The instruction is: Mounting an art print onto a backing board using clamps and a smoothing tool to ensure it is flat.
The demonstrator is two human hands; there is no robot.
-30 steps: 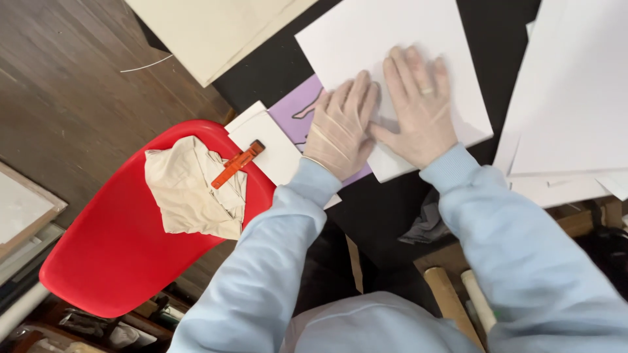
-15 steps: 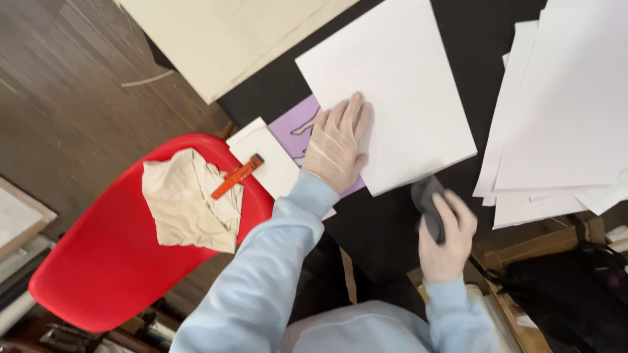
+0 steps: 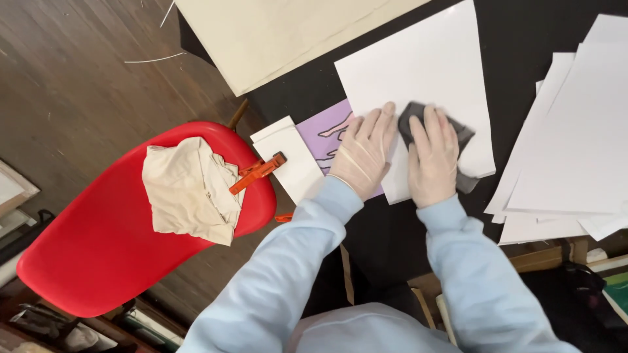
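A white paper sheet (image 3: 425, 72) lies on the black table (image 3: 523, 33), covering part of a purple printed sheet (image 3: 324, 131). My left hand (image 3: 363, 153), in a thin glove, presses flat on the white sheet's left edge, fingers spread. My right hand (image 3: 432, 157), also gloved, holds a dark grey pad (image 3: 461, 134) flat against the white sheet beside the left hand. Both sleeves are light blue.
A stack of white sheets (image 3: 575, 144) lies at the right. A large cream board (image 3: 281, 33) lies at the table's far edge. A red chair (image 3: 98, 248) at the left carries a crumpled beige cloth (image 3: 186, 189), an orange clamp (image 3: 258, 173) and a small white card (image 3: 288, 157).
My right hand lifted off the sheet, picked up the dark pad near the table's front edge, and has brought it onto the white sheet. The left hand stayed pressing.
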